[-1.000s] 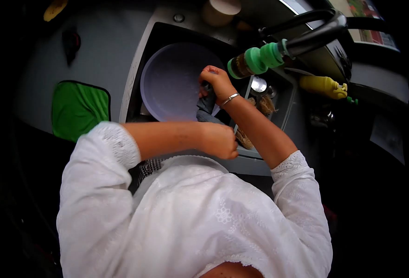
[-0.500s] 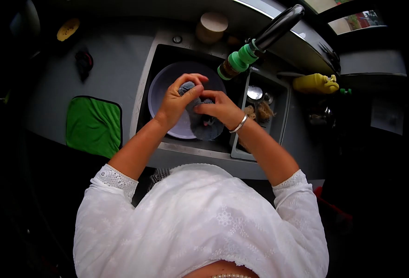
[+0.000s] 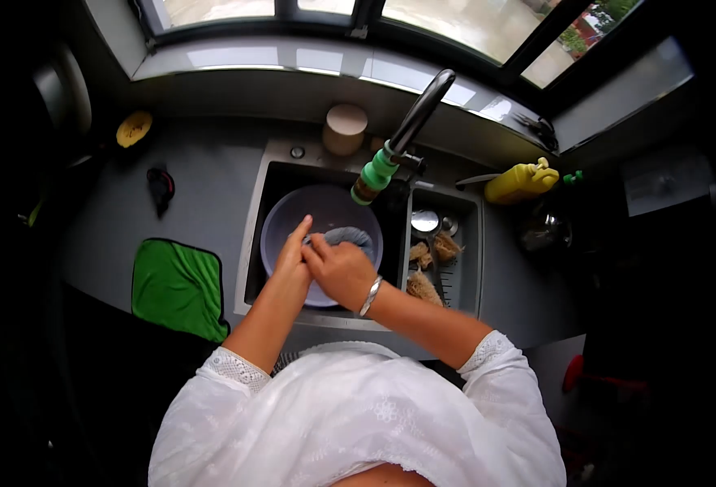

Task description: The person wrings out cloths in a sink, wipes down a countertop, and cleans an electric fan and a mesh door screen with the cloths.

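A wet-looking grey-blue cloth (image 3: 351,236) is bunched between my two hands, above a pale purple basin (image 3: 275,213) standing in the sink. My right hand (image 3: 343,272), with a silver bangle at the wrist, has its fingers wrapped around the cloth. My left hand (image 3: 294,258) presses against the cloth's left end, one digit pointing up and the other fingers partly hidden. Part of the cloth sticks out beyond my right knuckles. Just past the hands hangs the tap's green nozzle (image 3: 374,174).
To the right, a grey sink tray (image 3: 478,243) holds a metal ladle and tan scrubbers. A yellow bottle (image 3: 520,183) lies beyond it. On the left counter are a green cloth (image 3: 178,286), a dark small item (image 3: 161,188) and a yellow piece (image 3: 134,128). A pale canister (image 3: 345,130) stands behind the sink.
The view has tilted up, showing more window. My right hand has turned over the cloth, its back now facing up, and the hands have come closer together.
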### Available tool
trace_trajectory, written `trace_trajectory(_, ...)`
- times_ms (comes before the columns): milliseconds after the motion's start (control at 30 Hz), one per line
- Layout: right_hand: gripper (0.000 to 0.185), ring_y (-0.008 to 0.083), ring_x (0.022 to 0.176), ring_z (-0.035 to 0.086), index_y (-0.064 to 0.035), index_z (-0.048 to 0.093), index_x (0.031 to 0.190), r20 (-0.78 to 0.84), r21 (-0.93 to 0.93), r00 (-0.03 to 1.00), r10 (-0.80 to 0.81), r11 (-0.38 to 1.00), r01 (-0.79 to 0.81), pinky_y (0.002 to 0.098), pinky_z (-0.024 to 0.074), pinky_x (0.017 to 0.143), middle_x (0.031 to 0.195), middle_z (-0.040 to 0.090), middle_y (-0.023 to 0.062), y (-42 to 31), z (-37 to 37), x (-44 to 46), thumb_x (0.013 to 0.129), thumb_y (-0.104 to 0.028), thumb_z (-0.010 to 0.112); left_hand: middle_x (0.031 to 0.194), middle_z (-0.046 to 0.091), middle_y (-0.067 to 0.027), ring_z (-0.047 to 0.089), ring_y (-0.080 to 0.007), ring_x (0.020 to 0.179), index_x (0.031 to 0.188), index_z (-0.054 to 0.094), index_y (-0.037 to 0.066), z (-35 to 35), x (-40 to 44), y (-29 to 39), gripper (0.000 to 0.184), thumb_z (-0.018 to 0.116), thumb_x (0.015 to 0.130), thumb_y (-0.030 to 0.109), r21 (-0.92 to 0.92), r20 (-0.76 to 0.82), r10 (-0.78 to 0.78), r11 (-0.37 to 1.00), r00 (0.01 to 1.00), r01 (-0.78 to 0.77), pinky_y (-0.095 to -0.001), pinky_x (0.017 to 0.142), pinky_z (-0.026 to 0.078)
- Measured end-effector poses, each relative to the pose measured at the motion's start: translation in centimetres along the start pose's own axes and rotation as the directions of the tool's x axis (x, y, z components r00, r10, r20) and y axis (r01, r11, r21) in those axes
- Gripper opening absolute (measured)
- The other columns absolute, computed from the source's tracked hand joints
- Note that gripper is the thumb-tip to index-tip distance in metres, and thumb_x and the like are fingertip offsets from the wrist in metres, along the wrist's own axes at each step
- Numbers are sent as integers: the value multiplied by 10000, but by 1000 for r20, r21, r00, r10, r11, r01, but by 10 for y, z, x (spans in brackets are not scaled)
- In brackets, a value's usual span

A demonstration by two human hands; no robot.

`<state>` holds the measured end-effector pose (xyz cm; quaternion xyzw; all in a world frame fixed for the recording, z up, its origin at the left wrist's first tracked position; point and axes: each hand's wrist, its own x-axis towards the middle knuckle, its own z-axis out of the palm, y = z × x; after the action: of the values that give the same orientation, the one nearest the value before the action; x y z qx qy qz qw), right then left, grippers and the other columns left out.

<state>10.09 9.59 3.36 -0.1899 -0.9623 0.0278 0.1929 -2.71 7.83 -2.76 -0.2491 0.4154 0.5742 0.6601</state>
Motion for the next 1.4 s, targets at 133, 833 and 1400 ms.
trace_trajectory(133, 186, 199, 560, 570, -76, 610, 872, -113, 257, 977, -178, 945, 202, 330, 461, 562, 704, 584, 44, -10, -31, 6, 694, -116, 648, 745, 577, -68, 628, -213, 748, 780, 482, 78, -12, 30, 13, 273, 712, 832, 215, -259, 38, 29, 966, 999, -18, -406, 748, 565)
trace_trajectory(833, 325, 146, 405, 453, -183, 537, 623, 555, 616, 464, 690, -716, 329, 357, 447, 530, 502, 504, -9, 79, -47, -53, 894, -335, 631, 784, 661, -115, 687, -243, 760, 790, 559, 37, 80, -140, -45, 141, 700, 796, 35, -206, 962, 164, -84, -218, -975, -461, 838, 534)
trace_trajectory(1400, 332, 161, 378, 496, -98, 400, 615, 726, 687, 620, 298, -265, -676, 299, 334, 310, 556, 509, 59, 72, 6, 21, 865, -97, 618, 620, 569, -71, 622, -244, 593, 733, 559, 61, 19, -27, -98, 118, 594, 682, 162, -546, 528, -847, -285, -59, -788, -354, 493, 483)
